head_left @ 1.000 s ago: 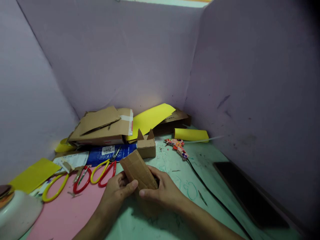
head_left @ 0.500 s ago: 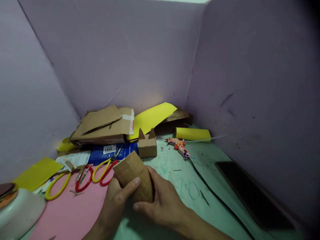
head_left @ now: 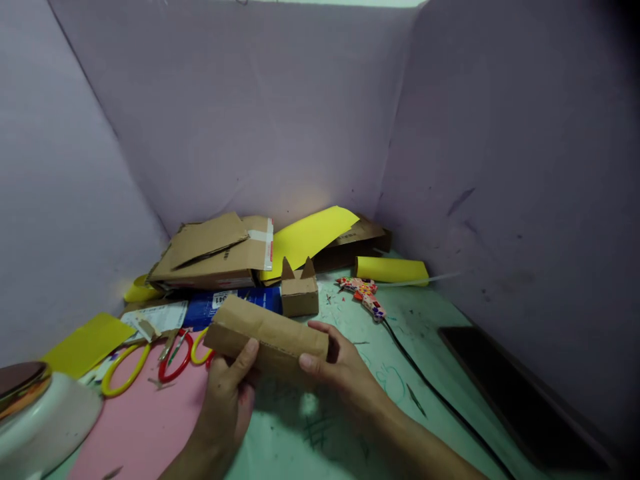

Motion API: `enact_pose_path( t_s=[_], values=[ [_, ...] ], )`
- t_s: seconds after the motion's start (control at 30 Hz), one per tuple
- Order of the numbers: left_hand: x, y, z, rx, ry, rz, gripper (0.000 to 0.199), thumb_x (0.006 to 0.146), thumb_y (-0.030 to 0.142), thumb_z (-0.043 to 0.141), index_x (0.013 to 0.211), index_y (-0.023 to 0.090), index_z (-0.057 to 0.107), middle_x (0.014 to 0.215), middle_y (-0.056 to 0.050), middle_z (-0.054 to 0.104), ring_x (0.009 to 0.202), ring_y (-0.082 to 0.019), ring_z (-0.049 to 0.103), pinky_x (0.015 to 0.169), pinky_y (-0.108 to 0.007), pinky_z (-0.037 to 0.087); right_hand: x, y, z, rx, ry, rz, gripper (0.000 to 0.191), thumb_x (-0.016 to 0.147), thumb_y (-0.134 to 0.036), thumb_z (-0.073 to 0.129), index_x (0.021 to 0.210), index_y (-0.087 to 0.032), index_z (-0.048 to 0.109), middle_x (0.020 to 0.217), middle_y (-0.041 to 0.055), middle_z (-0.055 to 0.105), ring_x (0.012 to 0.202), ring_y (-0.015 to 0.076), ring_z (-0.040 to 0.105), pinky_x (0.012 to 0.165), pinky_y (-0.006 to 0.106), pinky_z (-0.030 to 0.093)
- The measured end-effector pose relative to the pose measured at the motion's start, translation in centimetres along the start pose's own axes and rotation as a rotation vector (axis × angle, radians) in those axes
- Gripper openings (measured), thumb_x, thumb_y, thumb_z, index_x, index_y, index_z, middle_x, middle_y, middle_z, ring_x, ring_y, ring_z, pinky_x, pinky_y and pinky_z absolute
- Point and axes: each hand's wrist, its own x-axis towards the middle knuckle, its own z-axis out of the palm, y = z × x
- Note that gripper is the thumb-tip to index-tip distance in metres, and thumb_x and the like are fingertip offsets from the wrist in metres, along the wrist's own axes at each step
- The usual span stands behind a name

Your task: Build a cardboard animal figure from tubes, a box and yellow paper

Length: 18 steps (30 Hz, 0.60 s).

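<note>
A long folded cardboard box [head_left: 267,331] is held above the table between both hands, tilted down slightly to the right. My left hand [head_left: 231,383] grips its left end, thumb on the front face and fingers behind and below. At the right end, my right hand [head_left: 337,367] closes on it with the thumb in front and the fingers over the far side. Just behind stands a small cardboard box with two pointed ears [head_left: 299,293]. Scissors with red and yellow handles [head_left: 200,348] are partly hidden behind the held box and my left hand.
A patterned glue gun [head_left: 367,297] lies at right, its black cord [head_left: 430,380] running forward. Flattened cardboard [head_left: 210,253], yellow paper [head_left: 310,240] and a yellow roll [head_left: 393,270] line the back. More scissors [head_left: 125,373] rest on pink paper [head_left: 140,427]; a white container [head_left: 55,420] stands left.
The cardboard box has turned from steeply slanted to nearly level, its long side now facing me. My right hand has shifted to its right end, and the view has moved slightly.
</note>
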Motion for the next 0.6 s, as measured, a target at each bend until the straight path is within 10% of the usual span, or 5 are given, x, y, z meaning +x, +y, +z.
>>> enact_pose_path(
  t_s=[0.13,0.27,0.43,0.6],
  values=[
    [0.6,0.3,-0.6,0.064,-0.051,0.005,0.055,0.069,0.038,0.072,0.118,0.022,0.053,0.112,-0.004,0.065,0.114,-0.025,0.052,0.093,-0.035,0.044,0.5,-0.5,-0.7,-0.03,0.042,-0.095,0.059,0.055,-0.039,0.079,0.106,-0.02,0.054,0.097,0.0068,0.062,0.092,0.0249,0.057,0.077,0.036,0.046],
    [2.0,2.4,-1.8,0.399,0.151,0.259,0.046,0.066,0.044,0.073,0.106,0.026,0.06,0.103,-0.001,0.064,0.106,-0.022,0.054,0.084,-0.029,0.045,1.2,-1.7,-2.0,-0.08,0.119,-0.145,0.051,0.059,-0.04,0.076,0.102,-0.02,0.056,0.096,0.0052,0.063,0.093,0.0251,0.057,0.078,0.034,0.046],
    [3.0,3.2,-2.9,0.649,-0.118,0.135,0.03,0.065,0.048,0.07,0.065,0.019,0.066,0.067,-0.002,0.062,0.072,-0.022,0.057,0.068,-0.032,0.048,1.7,-1.8,-2.6,-0.129,0.025,-0.141,0.056,0.06,-0.039,0.075,0.108,-0.021,0.052,0.103,0.0067,0.061,0.098,0.0268,0.057,0.078,0.036,0.047],
    [2.7,1.1,-3.2,0.623,-0.034,0.127,0.021,0.066,0.041,0.071,0.065,0.021,0.066,0.066,0.001,0.06,0.077,-0.021,0.056,0.077,-0.032,0.046,2.3,-0.9,-2.6,-0.297,0.242,-0.198,0.061,0.054,-0.035,0.076,0.108,-0.025,0.049,0.116,0.0087,0.054,0.106,0.0286,0.051,0.085,0.041,0.044]
  ],
)
